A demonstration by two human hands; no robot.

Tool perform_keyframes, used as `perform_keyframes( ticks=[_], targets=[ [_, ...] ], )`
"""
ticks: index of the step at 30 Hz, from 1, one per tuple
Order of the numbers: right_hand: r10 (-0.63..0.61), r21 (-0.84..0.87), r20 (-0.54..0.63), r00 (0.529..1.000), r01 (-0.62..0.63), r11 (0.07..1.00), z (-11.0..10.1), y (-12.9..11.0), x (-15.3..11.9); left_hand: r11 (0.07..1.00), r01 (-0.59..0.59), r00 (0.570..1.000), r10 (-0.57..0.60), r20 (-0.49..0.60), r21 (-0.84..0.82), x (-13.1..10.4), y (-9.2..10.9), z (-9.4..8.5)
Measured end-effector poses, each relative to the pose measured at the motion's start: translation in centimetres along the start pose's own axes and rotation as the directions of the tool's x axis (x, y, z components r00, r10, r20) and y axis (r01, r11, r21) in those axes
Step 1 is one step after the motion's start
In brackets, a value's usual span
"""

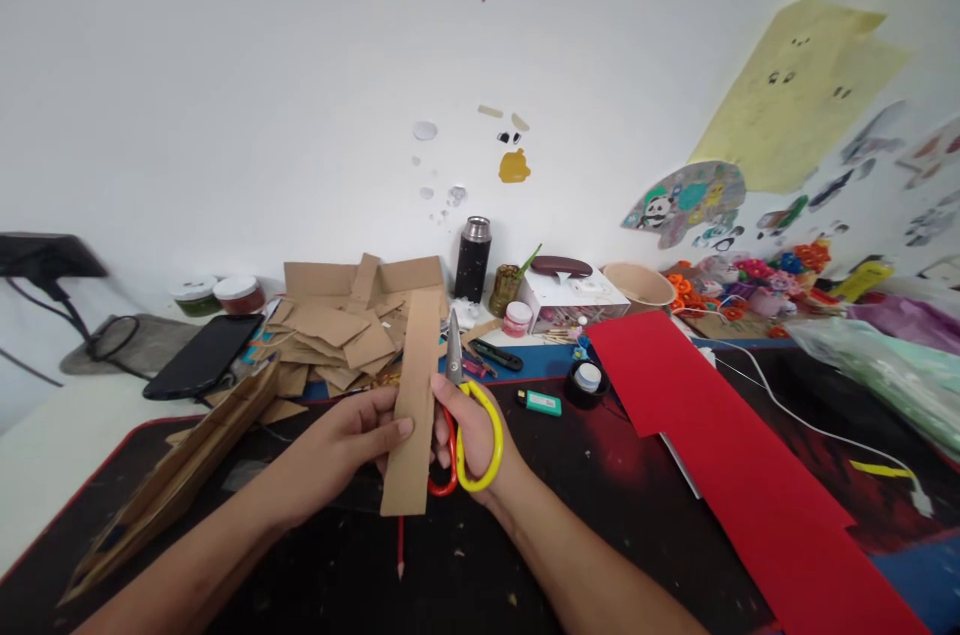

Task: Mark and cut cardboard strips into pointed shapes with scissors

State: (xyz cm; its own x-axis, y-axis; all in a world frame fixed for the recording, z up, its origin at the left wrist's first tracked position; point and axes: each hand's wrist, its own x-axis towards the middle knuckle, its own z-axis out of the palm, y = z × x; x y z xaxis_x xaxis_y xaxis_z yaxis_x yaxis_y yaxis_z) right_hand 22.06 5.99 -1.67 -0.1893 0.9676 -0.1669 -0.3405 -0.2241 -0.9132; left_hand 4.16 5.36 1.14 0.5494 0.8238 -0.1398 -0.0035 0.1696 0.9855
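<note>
Upright over the dark mat is a long brown cardboard strip (412, 405). My left hand (360, 437) pinches its lower part, with the thumb on the front face. My right hand (476, 430) is wrapped round scissors (454, 355) with one yellow and one red handle loop. The blades point up beside the strip's right edge and look closed. The fingertips of my right hand also reach the strip's right edge. Below the strip, a red pencil (400, 550) lies on the mat.
Cardboard scraps (337, 325) are piled behind my left hand. Red sheets (720, 445) lie at the right. A black flask (474, 260) and a white box (574, 295) stand by the wall. A green lighter (540, 402), a black phone (201, 355) and a folded cardboard piece (180, 475) lie nearby.
</note>
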Motion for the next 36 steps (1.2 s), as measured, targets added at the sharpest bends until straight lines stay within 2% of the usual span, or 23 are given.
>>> perform_keyframes(
  ticks=[8, 15, 21, 27, 31, 33, 35, 36],
  targets=[
    [0.019, 0.003, 0.017, 1.000, -0.019, 1.000, -0.3, 0.5, 0.5, 0.996, -0.048, 0.999, 0.047, 0.017, 0.076, 0.2, 0.6, 0.4],
    [-0.005, -0.024, 0.027, 1.000, 0.005, 1.000, -0.4, 0.4, 0.7, 0.997, -0.033, 0.999, 0.032, 0.016, 0.068, 0.1, 0.5, 0.4],
    [-0.038, -0.067, 0.017, 0.999, 0.039, 0.997, -0.5, 0.5, 0.7, 0.995, -0.012, 1.000, 0.015, -0.026, 0.098, 0.2, 0.6, 0.2],
    [-0.082, -0.099, 0.023, 0.996, 0.084, 0.992, -0.4, 0.3, 0.6, 0.979, -0.022, 0.993, 0.045, -0.109, 0.205, -0.2, 0.6, -0.5],
    [-0.065, -0.091, 0.040, 0.997, 0.068, 0.994, -0.5, -0.1, 0.5, 0.974, -0.024, 0.995, 0.045, -0.088, 0.224, -0.5, 1.3, -0.3],
    [-0.051, -0.079, 0.070, 0.996, 0.057, 0.995, -0.4, -0.2, 0.2, 0.981, -0.048, 0.978, 0.084, -0.190, 0.190, -0.4, 1.4, -0.5],
    [-0.030, -0.058, 0.111, 0.993, 0.037, 0.998, -0.3, -0.1, -0.1, 0.986, -0.089, 0.926, 0.135, -0.354, 0.143, -0.3, 1.3, -0.8],
    [-0.019, -0.051, 0.139, 0.990, 0.026, 0.998, -0.3, 0.0, -0.3, 0.988, -0.102, 0.906, 0.140, -0.400, 0.115, -0.2, 1.2, -1.0]
  ],
)
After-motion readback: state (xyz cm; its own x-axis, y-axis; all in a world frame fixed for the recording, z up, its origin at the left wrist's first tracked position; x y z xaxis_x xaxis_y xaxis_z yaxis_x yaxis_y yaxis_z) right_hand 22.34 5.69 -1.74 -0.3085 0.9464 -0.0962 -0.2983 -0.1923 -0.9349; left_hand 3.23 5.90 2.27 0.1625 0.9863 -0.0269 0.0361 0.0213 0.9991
